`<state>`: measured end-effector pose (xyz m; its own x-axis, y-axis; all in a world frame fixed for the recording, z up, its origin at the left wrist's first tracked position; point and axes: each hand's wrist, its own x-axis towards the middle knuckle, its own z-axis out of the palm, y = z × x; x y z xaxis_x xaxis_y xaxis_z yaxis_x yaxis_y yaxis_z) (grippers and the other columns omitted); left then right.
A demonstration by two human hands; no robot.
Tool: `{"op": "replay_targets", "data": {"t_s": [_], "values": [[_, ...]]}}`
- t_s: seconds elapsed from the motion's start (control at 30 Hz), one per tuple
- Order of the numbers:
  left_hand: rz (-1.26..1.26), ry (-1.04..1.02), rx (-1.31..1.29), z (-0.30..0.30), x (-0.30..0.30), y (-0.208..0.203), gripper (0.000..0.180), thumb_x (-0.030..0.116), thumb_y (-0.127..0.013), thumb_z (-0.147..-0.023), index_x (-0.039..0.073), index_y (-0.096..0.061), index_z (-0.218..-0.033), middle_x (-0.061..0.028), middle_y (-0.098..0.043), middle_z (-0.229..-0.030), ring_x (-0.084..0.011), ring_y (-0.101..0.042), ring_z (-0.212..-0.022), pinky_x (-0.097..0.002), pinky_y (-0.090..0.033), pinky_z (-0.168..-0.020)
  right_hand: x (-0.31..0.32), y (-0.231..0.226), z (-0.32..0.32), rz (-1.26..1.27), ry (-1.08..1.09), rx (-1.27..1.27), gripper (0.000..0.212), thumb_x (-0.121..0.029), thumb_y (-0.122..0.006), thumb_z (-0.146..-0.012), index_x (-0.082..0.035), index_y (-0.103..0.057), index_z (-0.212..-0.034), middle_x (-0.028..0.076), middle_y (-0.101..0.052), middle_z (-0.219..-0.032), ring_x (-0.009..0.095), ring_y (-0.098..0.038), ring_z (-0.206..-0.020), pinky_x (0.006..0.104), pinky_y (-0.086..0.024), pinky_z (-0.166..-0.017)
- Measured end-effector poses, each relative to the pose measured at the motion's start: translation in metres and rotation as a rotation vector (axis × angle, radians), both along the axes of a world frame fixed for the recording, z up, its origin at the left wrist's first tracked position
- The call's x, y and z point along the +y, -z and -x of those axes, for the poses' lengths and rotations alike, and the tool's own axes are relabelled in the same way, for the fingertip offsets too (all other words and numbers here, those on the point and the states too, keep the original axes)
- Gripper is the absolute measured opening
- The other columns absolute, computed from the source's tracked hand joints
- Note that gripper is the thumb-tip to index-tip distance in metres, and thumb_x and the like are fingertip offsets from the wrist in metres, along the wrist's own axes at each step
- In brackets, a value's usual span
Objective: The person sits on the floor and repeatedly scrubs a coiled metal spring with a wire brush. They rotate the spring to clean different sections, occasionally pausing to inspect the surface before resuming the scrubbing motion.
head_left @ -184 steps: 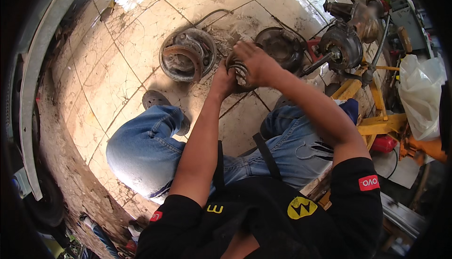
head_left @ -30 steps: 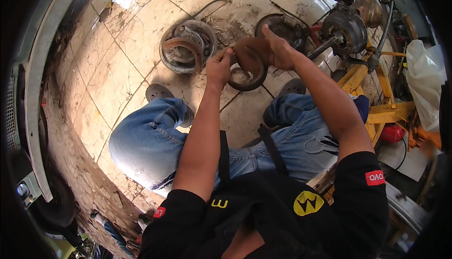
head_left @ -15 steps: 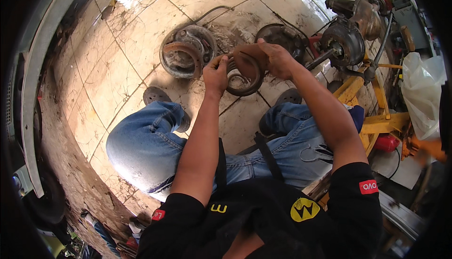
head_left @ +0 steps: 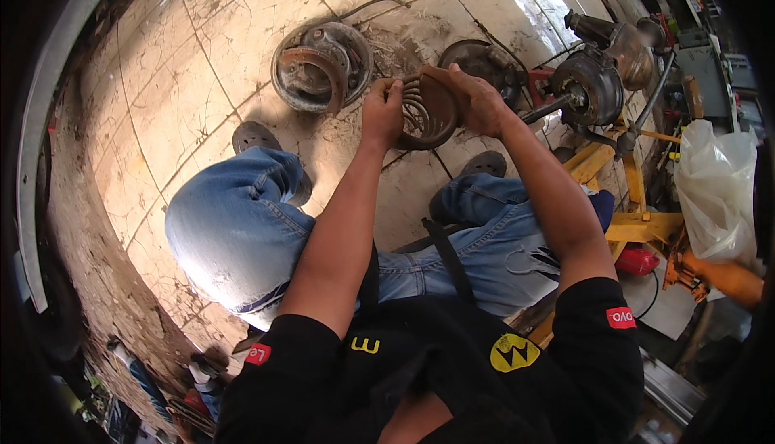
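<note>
I'm turning the rusty curved metal stack (head_left: 441, 110), baring more nested rims than half a second ago. My left hand (head_left: 383, 113) is gripping its left side, my right hand (head_left: 482, 105) holding its right, above the cracked, dirt-stained tiled floor (head_left: 202, 97). A round grey drum (head_left: 292, 95) is lying leftward; a yellow stand (head_left: 646, 227) is standing near the floor's right edge.

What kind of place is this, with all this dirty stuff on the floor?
It's probably a vehicle repair workshop. There's a dirty axle assembly by a yellow metal stand, and the person's left hand and right hand hold curved brown parts, perhaps brake shoes.
</note>
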<state>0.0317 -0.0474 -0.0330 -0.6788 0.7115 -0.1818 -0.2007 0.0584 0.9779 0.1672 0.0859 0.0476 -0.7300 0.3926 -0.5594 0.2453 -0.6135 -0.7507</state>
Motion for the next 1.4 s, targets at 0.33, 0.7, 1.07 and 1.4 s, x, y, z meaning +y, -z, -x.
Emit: {"op": "replay_targets", "data": {"t_s": [0.33, 0.7, 1.07, 1.4], "values": [[-0.024, 0.096, -0.195, 0.005, -0.006, -0.039, 0.025, 0.020, -0.057, -0.097, -0.002, -0.067, -0.103, -0.0076, -0.070, -0.086, -0.0119, -0.061, -0.073, -0.0271, -0.049, -0.067, -0.015, -0.018, 0.002, -0.158, -0.018, -0.108, 0.058, -0.047, -0.050, -0.098, 0.003, -0.057, -0.127, 0.010, -0.065, -0.112, 0.016, -0.063, -0.093, 0.0297, -0.052, -0.079], [0.070, 0.054, -0.100, 0.019, -0.003, -0.016, 0.029, 0.025, -0.061, -0.095, -0.003, -0.068, -0.100, -0.0054, -0.068, -0.086, -0.0101, -0.057, -0.078, -0.0273, -0.047, -0.070, -0.023, -0.030, 0.011, -0.336, -0.086, -0.187, 0.057, -0.048, -0.050, -0.098, 0.000, -0.060, -0.126, 0.007, -0.066, -0.107, 0.011, -0.060, -0.094, 0.0256, -0.049, -0.082], [0.014, -0.011, 0.004, 0.004, 0.004, -0.002, 0.028, 0.025, -0.062, -0.093, -0.003, -0.068, -0.097, -0.0098, -0.070, -0.084, -0.0146, -0.063, -0.073, -0.0305, -0.049, -0.067, -0.023, -0.019, 0.009, -0.645, -0.132, -0.169, 0.055, -0.045, -0.050, -0.100, 0.003, -0.063, -0.122, 0.007, -0.067, -0.108, 0.009, -0.057, -0.096, 0.0240, -0.047, -0.084], [0.041, 0.026, -0.114, 0.006, 0.006, -0.016, 0.027, 0.024, -0.062, -0.093, -0.002, -0.067, -0.096, -0.0079, -0.069, -0.083, -0.0126, -0.061, -0.071, -0.0286, -0.049, -0.066, -0.025, -0.008, 0.004, -0.968, -0.165, -0.223, 0.047, -0.040, -0.052, -0.099, -0.001, -0.063, -0.123, 0.009, -0.071, -0.103, 0.009, -0.059, -0.091, 0.0256, -0.048, -0.083]]}}
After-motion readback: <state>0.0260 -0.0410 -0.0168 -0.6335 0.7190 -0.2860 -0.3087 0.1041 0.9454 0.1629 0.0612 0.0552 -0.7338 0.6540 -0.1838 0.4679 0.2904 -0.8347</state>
